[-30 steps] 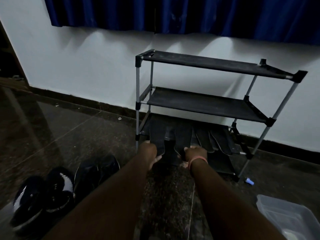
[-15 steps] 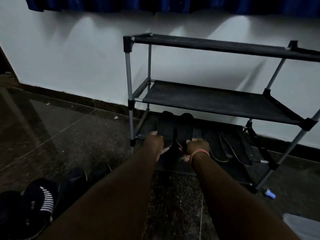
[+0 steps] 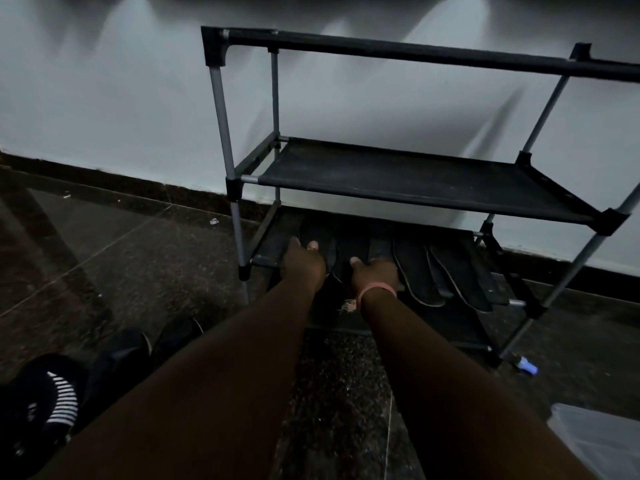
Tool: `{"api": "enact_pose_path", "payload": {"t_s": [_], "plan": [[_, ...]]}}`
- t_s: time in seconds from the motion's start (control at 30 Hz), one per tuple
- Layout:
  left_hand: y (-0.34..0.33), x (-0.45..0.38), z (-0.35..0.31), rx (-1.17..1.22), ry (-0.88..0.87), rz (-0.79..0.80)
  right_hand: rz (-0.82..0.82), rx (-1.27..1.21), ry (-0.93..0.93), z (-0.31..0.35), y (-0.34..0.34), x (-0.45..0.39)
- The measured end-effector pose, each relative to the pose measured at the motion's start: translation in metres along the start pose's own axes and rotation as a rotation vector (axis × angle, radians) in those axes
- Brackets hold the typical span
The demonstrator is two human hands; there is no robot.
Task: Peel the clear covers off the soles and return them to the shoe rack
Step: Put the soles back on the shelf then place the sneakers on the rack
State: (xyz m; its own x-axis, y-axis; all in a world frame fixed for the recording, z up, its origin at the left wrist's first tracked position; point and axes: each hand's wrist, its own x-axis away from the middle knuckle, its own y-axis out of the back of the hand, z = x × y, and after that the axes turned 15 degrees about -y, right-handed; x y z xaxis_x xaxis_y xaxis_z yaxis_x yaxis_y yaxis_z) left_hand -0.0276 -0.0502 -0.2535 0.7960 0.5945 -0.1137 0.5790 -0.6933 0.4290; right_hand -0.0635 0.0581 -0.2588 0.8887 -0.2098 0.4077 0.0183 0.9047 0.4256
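A black three-shelf shoe rack (image 3: 398, 174) stands against the white wall. Several dark soles (image 3: 415, 271) lie side by side on its bottom shelf. My left hand (image 3: 303, 263) reaches onto that shelf and grips the near end of a dark sole (image 3: 317, 232), thumb on top. Beside it my right hand (image 3: 375, 271), which wears a pink wristband, grips the near end of a second sole (image 3: 353, 242). Both soles lie flat on the shelf, pointing towards the wall. The light is dim, so I cannot see any clear cover.
Dark shoes (image 3: 121, 362) and a black shoe with white stripes (image 3: 52, 400) sit on the floor at lower left. A clear plastic tub (image 3: 595, 441) is at lower right. A small blue object (image 3: 526, 368) lies by the rack's right foot.
Both hands have pushed the two soles deeper onto the bottom shelf. My head has come closer and lower, so the rack fills more of the view.
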Motion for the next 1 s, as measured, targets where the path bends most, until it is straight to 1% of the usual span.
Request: {"api": "enact_pose_path", "payload": {"t_s": [0.03,0.1,0.13,0.27,0.4,0.57,0.8,0.9,1.0], "plan": [[0.004,0.002,-0.003,-0.129,-0.045,0.028,-0.014,0.005,0.018,0.000,-0.001,0.002],[0.011,0.007,-0.003,-0.300,-0.122,0.083,-0.030,0.043,0.052,-0.003,0.001,0.009],[0.016,0.013,-0.005,-0.357,-0.161,0.087,-0.035,0.062,0.070,-0.004,0.005,0.014],[0.034,0.033,-0.017,-0.460,-0.204,0.099,-0.061,0.143,0.152,-0.013,0.022,0.031],[0.044,0.059,-0.032,-0.482,-0.189,0.125,-0.065,0.214,0.202,-0.022,0.049,0.051],[0.052,0.106,-0.051,-0.460,-0.181,0.202,-0.019,0.223,0.172,-0.032,0.083,0.085],[0.054,0.176,-0.076,-0.288,-0.262,0.286,-0.027,0.199,0.181,-0.058,0.127,0.150],[0.042,0.203,-0.087,-0.244,-0.306,0.330,-0.038,0.187,0.182,-0.079,0.147,0.166],[0.020,0.232,-0.093,-0.255,-0.357,0.388,-0.077,0.199,0.188,-0.108,0.173,0.173]]}}
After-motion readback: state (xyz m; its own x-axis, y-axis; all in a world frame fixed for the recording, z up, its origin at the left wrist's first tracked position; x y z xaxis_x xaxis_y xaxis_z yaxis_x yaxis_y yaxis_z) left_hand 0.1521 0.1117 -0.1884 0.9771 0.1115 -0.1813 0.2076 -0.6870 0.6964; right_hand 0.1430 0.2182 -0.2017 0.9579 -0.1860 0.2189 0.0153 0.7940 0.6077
